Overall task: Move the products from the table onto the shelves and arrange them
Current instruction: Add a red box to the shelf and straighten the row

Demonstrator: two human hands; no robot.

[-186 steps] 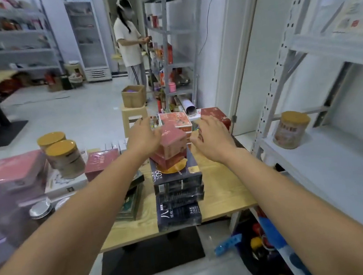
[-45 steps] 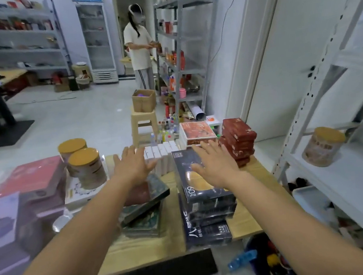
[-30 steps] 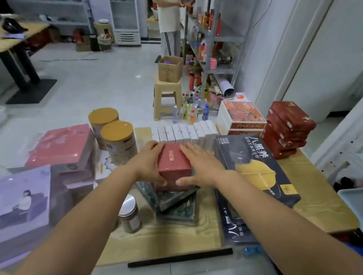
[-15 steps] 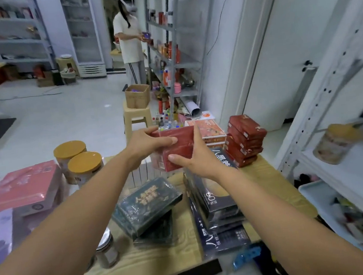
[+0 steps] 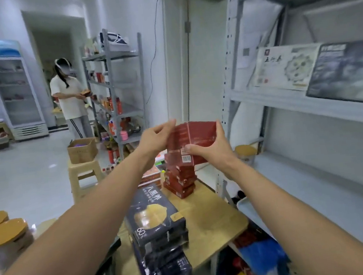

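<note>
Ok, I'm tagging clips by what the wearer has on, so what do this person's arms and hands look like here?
The left forearm and right forearm are bare from the frame's lower edge to the wrists; no sleeves show. The left hand and right hand are ungloved, with no watch, bracelet or ring visible on the sides facing the camera.

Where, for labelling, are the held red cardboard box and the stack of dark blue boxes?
Red cardboard box [image 5: 199, 132]: head view, front face.
Stack of dark blue boxes [image 5: 153, 210]: head view, top box's lid.
</note>
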